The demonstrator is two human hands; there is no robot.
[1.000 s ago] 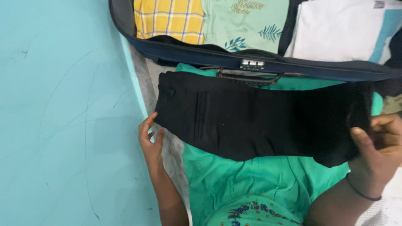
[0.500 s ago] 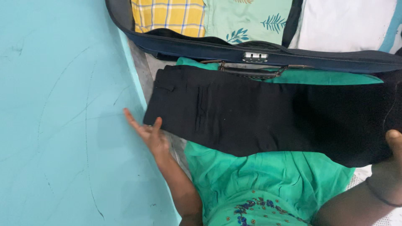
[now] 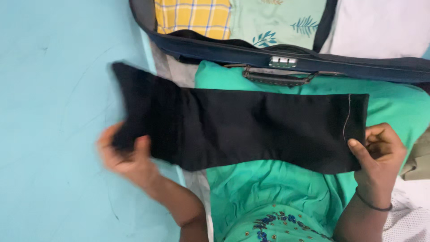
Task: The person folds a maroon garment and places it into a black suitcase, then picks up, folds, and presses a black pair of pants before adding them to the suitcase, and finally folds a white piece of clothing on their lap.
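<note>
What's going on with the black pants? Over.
Left hand and right hand grip the pants by the ends. Stretched flat over the lap. Suitcase open ahead.

A long black garment of plain woven cloth (image 3: 251, 127), folded into a flat band, is stretched out sideways across the person's lap, held off the surface at both ends. Its left end is thicker and blurred, bunched where the left hand (image 3: 127, 157) clutches it from below, thumb over the front. Its right end is a straight, cut-looking edge with a thin pale thread running down it; the right hand (image 3: 380, 150) pinches the lower corner there. The upper edge runs nearly level; the lower edge sags slightly toward the right.
</note>
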